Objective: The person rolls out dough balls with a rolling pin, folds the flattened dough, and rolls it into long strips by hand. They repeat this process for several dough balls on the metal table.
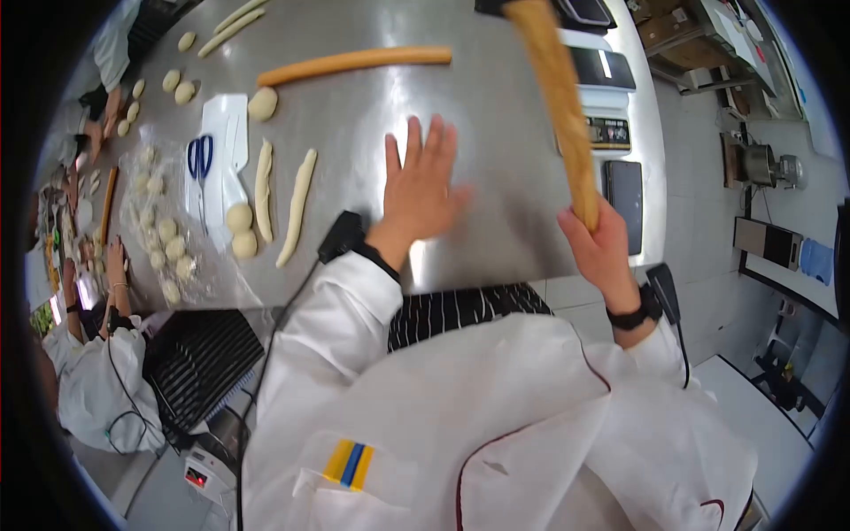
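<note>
My right hand (604, 246) is closed around the lower end of a wooden rolling pin (567, 115), which points up and away, its far end near the top of the head view. My left hand (421, 181) is spread over the steel table (354, 115), holding nothing, with the thumb slightly blurred. Two dough strips (297, 208) lie to its left, beside a few round dough balls (243, 245). Beyond my left fingertips, a second rolling pin (354, 64) rests crosswise on the table, with one dough ball (263, 103) near its left end.
Blue-handled scissors (200, 159) lie on a white plastic board (228, 115). A clear bag (164, 226) of dough balls is at the left. Phones (624, 205) and a digital scale (611, 134) line the right edge. Other people (102, 389) work at the left.
</note>
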`<state>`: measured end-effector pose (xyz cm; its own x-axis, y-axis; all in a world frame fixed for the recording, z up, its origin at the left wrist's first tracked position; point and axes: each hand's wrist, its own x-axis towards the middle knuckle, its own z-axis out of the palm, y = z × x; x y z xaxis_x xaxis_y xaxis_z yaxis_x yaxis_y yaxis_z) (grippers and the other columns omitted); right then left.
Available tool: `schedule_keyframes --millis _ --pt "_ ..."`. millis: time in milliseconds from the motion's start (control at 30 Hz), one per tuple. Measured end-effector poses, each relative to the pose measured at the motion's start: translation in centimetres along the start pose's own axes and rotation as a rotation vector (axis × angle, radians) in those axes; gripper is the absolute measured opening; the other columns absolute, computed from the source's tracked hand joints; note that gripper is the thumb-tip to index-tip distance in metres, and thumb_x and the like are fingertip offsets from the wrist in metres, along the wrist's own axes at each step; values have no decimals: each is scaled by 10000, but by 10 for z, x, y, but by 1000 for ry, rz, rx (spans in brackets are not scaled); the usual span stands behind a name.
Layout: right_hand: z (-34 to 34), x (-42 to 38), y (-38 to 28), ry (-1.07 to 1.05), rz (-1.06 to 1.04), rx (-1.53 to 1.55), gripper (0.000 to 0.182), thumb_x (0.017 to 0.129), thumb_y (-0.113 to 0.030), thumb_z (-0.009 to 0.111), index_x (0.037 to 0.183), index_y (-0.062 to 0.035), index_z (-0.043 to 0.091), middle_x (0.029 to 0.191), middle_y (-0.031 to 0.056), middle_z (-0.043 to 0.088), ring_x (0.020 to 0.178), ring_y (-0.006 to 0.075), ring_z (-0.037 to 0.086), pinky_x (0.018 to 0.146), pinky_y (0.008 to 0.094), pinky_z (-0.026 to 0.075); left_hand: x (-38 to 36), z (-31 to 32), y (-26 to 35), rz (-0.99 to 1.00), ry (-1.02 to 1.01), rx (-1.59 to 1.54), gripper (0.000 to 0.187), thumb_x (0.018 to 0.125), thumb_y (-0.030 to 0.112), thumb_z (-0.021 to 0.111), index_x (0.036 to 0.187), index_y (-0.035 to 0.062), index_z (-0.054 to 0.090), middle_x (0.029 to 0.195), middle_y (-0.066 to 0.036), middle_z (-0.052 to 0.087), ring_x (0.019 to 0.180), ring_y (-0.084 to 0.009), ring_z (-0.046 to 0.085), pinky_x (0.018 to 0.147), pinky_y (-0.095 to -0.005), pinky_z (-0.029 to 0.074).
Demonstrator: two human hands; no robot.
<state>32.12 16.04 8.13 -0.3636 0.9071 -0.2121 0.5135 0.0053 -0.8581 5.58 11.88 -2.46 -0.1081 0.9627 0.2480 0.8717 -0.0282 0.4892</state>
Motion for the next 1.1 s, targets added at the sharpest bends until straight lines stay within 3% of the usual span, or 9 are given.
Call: schedule_keyframes --millis 67,133,167,200,300,400,667,867,1100 --pt "4 17 -13 -124 -47 -182 268 921 -325 693 967 -72 617 719 89 623 594 257 570 556 336 454 -13 -17 -22 -48 120 -245 686 1000 431 427 1506 -16 308 1585 -200 282 1448 -424 257 1179 -551 146" --pt "13 33 -22 -134 -207 -402 305 895 -366 705 976 -85 621 791 71 645 663 255 599 615 356 471 -43 -72 -26 -247 483 -534 513 994 175 387 1458 -44 376 1488 -201 417 1387 -324 382 1181 -407 246" --pt "21 36 -23 -150 -341 -626 344 868 -407 718 986 -97 626 863 54 667 733 253 629 675 376 489 -56 -82 -22 -216 655 -617 527 981 213 405 1447 -34 413 1461 -199 446 1412 -360 345 1190 -487 196" --pt "36 39 -24 -154 -313 -625 344 868 -407 718 986 -97 626 863 54 667 733 253 629 675 376 489 -56 -93 -16 -226 630 -627 527 981 213 405 1447 -34 413 1461 -199 446 1412 -360 345 1190 -487 196" --pt "78 50 -14 -288 -477 -902 420 815 -455 728 1057 -122 646 1134 73 667 1014 275 635 901 469 456 -46 -95 -18 -90 -105 457 644 971 466 436 1466 53 440 1522 -229 375 1473 -451 180 1165 -638 30" --pt "105 54 15 16 -749 -941 475 850 -480 674 1174 -134 642 1333 99 586 1249 306 526 1071 546 321 -45 -73 -32 -111 -234 468 596 978 415 415 1482 97 433 1559 -196 341 1468 -460 188 1165 -629 50" --pt "109 152 8 103 -536 -853 550 942 -519 513 1307 -118 608 1435 141 515 1363 356 434 1108 594 291 41 -63 -86 -28 -26 312 520 971 394 432 1404 123 531 1502 -214 407 1433 -481 248 1134 -674 110" --pt "103 65 18 77 -560 -917 510 952 -501 500 1269 -125 636 1458 158 493 1365 377 430 1115 584 283 -63 -65 -31 -127 -86 494 603 904 460 490 1424 156 524 1512 -193 405 1451 -481 219 1123 -702 29" --pt "110 192 10 200 -479 -888 515 965 -463 501 1329 -104 562 1418 176 518 1351 380 441 1091 593 317 54 -59 -95 -4 122 433 531 933 438 466 1367 150 570 1453 -194 477 1412 -477 294 1133 -687 82"
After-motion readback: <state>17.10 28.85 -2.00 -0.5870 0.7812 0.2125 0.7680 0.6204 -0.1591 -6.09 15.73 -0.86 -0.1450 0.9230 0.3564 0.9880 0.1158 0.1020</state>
